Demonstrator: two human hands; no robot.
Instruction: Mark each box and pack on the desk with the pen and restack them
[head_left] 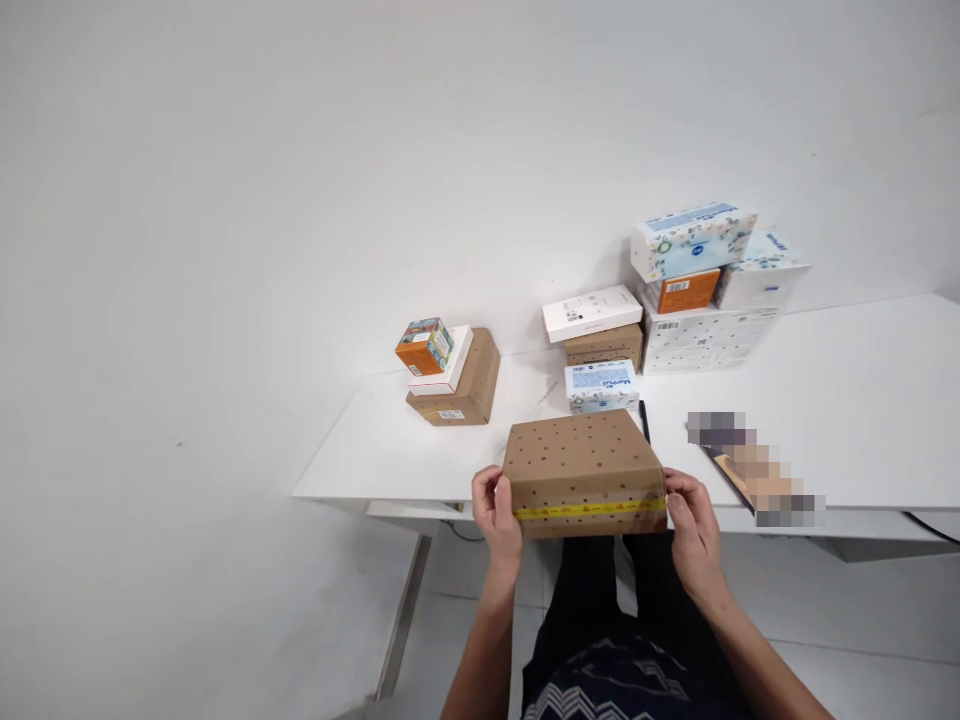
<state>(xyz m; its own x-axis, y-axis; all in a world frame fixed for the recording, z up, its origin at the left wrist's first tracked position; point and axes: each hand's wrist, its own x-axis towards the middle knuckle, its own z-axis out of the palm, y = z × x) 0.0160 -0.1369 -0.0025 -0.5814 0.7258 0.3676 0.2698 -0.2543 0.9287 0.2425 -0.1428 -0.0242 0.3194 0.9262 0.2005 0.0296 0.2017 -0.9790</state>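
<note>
A brown cardboard box (581,450) with small dark dots and a yellow tape strip along its near side is held at the front edge of the white table (360,455). My left hand (496,515) grips its left end, thumb on the near side. At the right end my right hand (691,525) grips it in the same way. Just behind the box lies a tissue pack (601,385) with blue lettering. A black pen-like stick (644,422) rests by its far right corner.
At the left, a carton (484,375) bears a white box (461,365) and an orange box (424,347). Behind, a flat white box (592,312) tops another carton (604,347). Farther right, tissue packs (694,243) and an orange box (688,290) sit on a white carton (709,340).
</note>
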